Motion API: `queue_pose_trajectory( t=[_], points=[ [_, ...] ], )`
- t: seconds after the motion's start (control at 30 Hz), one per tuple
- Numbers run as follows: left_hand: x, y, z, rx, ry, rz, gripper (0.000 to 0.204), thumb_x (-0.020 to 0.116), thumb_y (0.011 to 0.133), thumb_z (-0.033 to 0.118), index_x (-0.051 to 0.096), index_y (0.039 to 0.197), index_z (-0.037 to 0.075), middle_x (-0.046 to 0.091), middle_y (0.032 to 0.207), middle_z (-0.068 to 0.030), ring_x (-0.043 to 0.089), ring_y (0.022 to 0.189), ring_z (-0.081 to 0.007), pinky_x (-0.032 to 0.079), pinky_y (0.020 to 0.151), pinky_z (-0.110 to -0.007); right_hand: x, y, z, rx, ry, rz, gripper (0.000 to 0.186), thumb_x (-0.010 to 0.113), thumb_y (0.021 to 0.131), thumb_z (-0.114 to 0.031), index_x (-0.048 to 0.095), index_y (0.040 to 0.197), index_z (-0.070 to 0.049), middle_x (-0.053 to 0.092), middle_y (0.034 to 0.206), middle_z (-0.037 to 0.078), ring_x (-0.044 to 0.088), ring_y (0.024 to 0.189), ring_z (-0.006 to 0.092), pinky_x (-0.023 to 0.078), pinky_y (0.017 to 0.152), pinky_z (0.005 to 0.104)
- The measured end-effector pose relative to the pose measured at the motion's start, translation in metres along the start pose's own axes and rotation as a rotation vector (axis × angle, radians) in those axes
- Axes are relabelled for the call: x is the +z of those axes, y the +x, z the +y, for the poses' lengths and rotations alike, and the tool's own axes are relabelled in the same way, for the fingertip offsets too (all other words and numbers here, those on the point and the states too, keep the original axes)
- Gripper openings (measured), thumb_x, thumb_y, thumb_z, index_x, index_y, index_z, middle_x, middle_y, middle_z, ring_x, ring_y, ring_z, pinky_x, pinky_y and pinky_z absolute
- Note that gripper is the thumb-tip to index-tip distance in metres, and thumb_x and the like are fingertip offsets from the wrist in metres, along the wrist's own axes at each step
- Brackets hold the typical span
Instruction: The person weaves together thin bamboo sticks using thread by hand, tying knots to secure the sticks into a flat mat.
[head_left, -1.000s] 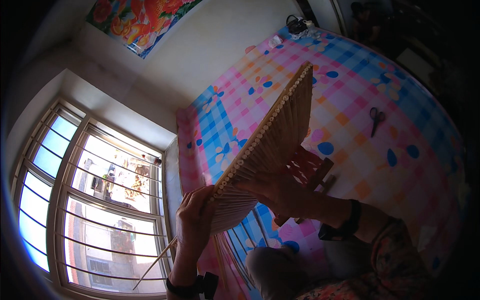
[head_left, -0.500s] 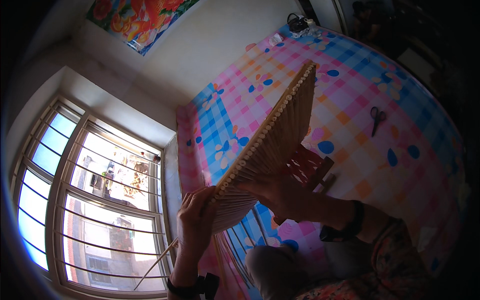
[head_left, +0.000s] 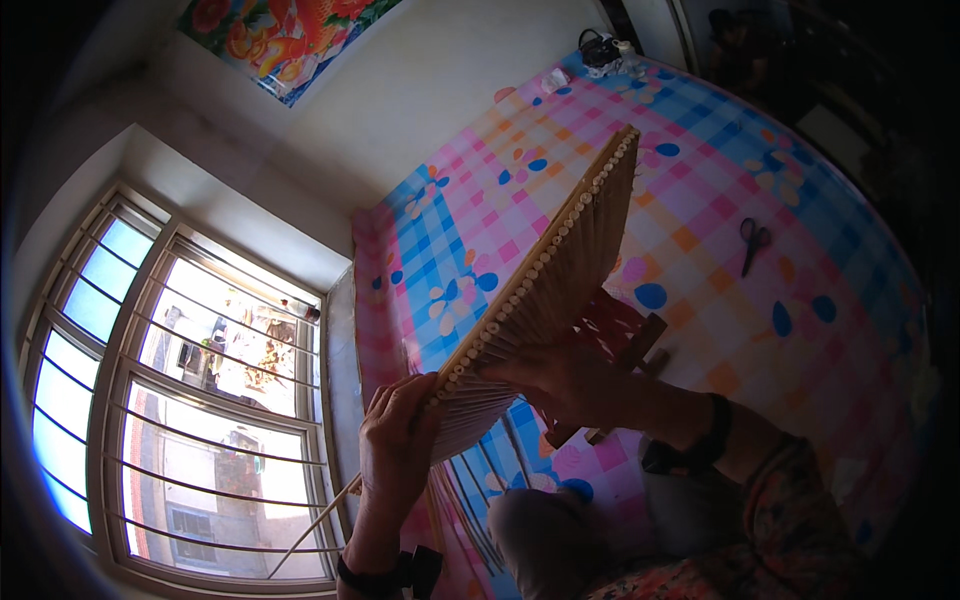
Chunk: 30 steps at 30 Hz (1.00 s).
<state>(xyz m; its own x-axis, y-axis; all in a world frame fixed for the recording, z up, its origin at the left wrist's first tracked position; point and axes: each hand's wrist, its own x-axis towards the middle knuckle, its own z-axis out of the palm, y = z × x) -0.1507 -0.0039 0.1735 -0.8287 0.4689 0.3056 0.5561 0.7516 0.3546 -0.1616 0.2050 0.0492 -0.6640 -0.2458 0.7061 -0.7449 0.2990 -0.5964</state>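
A stiff panel of pale plant stalks [head_left: 560, 270] stands tilted in front of me, the round cut ends of its stalks lined up along one edge. At its lower corner my left hand [head_left: 398, 435] is closed around that edge. My right hand [head_left: 575, 385] presses against the ribbed face close by, its fingers bent and partly lost in shadow. Whether they pinch something small cannot be made out. A thin loose stalk [head_left: 318, 524] sticks out beside my left wrist, toward the window; its other end is hidden.
A small wooden folding stool [head_left: 640, 345] with red webbing stands behind the panel, on a bed with a checked, flowered cover [head_left: 700, 330]. Dark scissors [head_left: 752, 245] lie on the right. Several thin stalks [head_left: 465, 505] lie near my knee. A barred window [head_left: 215, 410] is on the left.
The panel and both hands sit very slightly farther right in the picture. Both hands keep the same places on the panel.
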Motion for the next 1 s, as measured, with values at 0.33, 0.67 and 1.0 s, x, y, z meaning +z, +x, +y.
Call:
queue_pose_trajectory(
  t=[0.33,0.67,1.0],
  points=[
    [-0.002,0.0,0.003,-0.013,0.0,-0.006,0.032,0.065,0.083,0.001,0.065,0.115,0.0,0.067,0.111,-0.0176,0.064,0.104,-0.0329,0.05,0.092,-0.041,-0.011,0.003,-0.012,-0.002,0.044,-0.013,0.049,0.067,0.083,-0.001,0.056,0.131,-0.006,0.064,0.109,0.017,0.068,0.093,0.033,0.057,0.076,0.0391],
    [0.007,-0.01,0.008,0.039,0.025,0.034,0.029,0.065,0.084,0.002,0.065,0.113,0.0,0.067,0.108,-0.0175,0.064,0.1,-0.0328,0.051,0.088,-0.041,-0.012,-0.002,-0.026,0.067,0.049,-0.045,0.043,0.062,0.092,-0.01,0.052,0.134,-0.005,0.059,0.12,0.02,0.064,0.104,0.0349,0.056,0.081,0.0389],
    [0.013,-0.019,0.016,0.11,0.068,0.055,0.031,0.068,0.083,0.0,0.064,0.114,0.001,0.067,0.107,-0.0179,0.064,0.096,-0.0341,0.052,0.083,-0.042,-0.026,-0.007,-0.042,0.178,0.087,-0.157,0.037,0.052,0.099,-0.014,0.052,0.135,-0.006,0.06,0.106,0.018,0.068,0.08,0.0233,0.056,0.071,0.0358]
  ],
)
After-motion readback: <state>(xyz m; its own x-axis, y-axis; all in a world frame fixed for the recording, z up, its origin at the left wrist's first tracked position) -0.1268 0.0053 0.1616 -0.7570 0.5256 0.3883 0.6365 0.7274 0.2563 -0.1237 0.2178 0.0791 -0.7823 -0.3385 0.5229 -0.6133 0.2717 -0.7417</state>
